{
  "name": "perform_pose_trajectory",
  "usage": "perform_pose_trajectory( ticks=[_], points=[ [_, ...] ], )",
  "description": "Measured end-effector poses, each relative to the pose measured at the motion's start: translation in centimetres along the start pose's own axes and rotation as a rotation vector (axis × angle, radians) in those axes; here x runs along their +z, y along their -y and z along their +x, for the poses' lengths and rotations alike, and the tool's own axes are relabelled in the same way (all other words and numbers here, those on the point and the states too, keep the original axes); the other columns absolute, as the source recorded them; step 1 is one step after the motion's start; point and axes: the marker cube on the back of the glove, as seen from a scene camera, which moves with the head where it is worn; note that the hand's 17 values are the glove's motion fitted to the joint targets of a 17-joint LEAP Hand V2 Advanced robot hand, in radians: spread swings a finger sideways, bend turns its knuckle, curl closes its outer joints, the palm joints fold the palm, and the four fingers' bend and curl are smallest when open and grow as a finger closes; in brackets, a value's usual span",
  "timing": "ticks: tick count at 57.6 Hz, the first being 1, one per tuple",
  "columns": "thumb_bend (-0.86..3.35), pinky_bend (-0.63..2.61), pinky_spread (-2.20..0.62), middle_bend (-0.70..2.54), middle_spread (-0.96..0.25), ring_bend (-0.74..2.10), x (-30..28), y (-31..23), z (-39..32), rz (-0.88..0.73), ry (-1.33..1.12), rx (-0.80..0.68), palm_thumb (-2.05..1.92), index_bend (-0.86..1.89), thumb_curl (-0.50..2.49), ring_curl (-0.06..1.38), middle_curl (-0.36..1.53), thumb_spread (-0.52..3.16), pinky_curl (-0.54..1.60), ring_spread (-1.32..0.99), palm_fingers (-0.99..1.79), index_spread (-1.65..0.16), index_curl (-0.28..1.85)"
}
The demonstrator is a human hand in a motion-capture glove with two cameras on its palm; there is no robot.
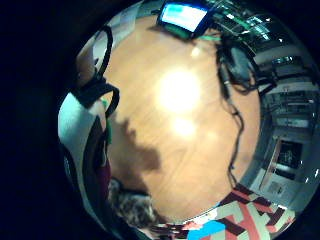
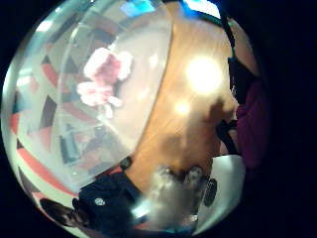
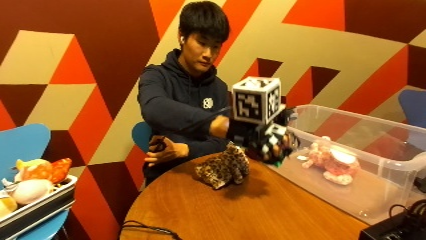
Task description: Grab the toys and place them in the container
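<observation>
A leopard-print plush toy [image 3: 223,170] hangs over the near left part of the round wooden table [image 3: 266,215], its lower end at or just above the top. My gloved right hand [image 3: 266,140] grips its upper end; the fur shows beside the palm [image 1: 132,207] [image 2: 173,198]. To the right of the hand stands a clear plastic container [image 3: 399,170] [image 2: 74,148]. A pink plush toy [image 3: 329,160] [image 2: 104,79] lies inside it.
On a blue chair at the left, a tray [image 3: 40,207] holds several more soft toys. A black device [image 3: 393,230] sits at the table's right front, and a cable [image 3: 146,227] lies at the front left. The person's bare hand [image 3: 166,150] stays near their lap.
</observation>
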Motion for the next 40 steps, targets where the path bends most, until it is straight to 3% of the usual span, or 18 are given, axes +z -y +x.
perform_pose_trajectory(
  ticks=[11,17,26,34,37,38,40],
  points=[
    [0.43,1.21,-0.35,0.75,-0.33,1.19,-12.6,-0.6,-5.4,0.177,0.092,-0.103,0.77,0.84,0.95,0.63,0.71,0.09,0.59,-0.53,0.51,-0.27,0.97],
    [0.46,1.27,-0.35,0.78,-0.35,1.23,-15.6,-0.9,-9.1,0.222,0.163,-0.143,0.74,0.87,0.98,0.67,0.76,0.02,0.61,-0.55,0.44,-0.29,1.02],
    [0.44,1.35,-0.36,0.76,-0.37,1.27,-14.5,-0.2,-14.2,0.188,0.190,-0.179,0.66,0.85,1.00,0.72,0.82,-0.01,0.64,-0.55,0.30,-0.30,1.07],
    [0.41,1.41,-0.36,0.66,-0.35,1.25,-10.8,0.8,-16.2,0.055,0.158,-0.181,0.62,0.79,1.03,0.75,0.83,0.03,0.65,-0.53,0.15,-0.31,1.08],
    [0.39,1.41,-0.35,0.55,-0.30,1.22,-9.4,0.9,-16.3,-0.033,0.146,-0.178,0.57,0.61,1.04,0.74,0.79,0.15,0.64,-0.48,-0.09,-0.31,1.04],
    [0.39,1.40,-0.36,0.58,-0.31,1.21,-9.1,0.8,-16.3,-0.058,0.140,-0.185,0.59,0.66,1.04,0.74,0.80,0.13,0.64,-0.49,0.00,-0.31,1.06],
    [0.39,1.41,-0.31,0.40,-0.24,1.07,-8.4,0.6,-16.3,-0.101,0.123,-0.204,0.49,0.52,1.05,0.69,0.73,0.34,0.61,-0.42,-0.30,-0.31,0.97]
  ],
)
